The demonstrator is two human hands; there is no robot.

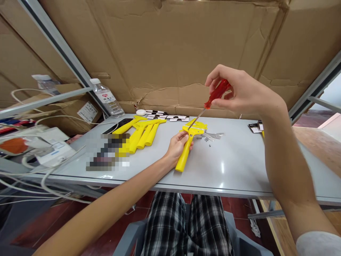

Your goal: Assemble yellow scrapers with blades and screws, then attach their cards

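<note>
The largest thing here is the wall of creased brown cardboard (186, 46) behind the long, pale grey, smooth-topped desk (239, 160). Toward the left of the desk lies a cluster of bright yellow plastic handles (144, 137), with a clear plastic bottle with a white cap (108, 99) beyond them. Near the middle, just above the front edge, a hollow yellow plastic handle with a broad head (183, 156) slants up and away; the left hand (176, 144) has its fingers pinching it at the neck, below the head. The right hand (245, 92) is raised, its fingers closed around the grip of a translucent red screwdriver with a thin metal shaft (218, 93) — the shaft leans down to the head, though whether the tip sits in a screw is too small to tell. That lean looks steep enough to slip; standing the shaft square to the head, with light downward pressure and slow turns, would bite better, and the left fingertips are best clear of the tip. Beside the head lie flat silver metal blades (215, 136) and, smallest of all, scattered dark metal bits (210, 145) — easily knocked by a wrist, so small movements suit.
</note>
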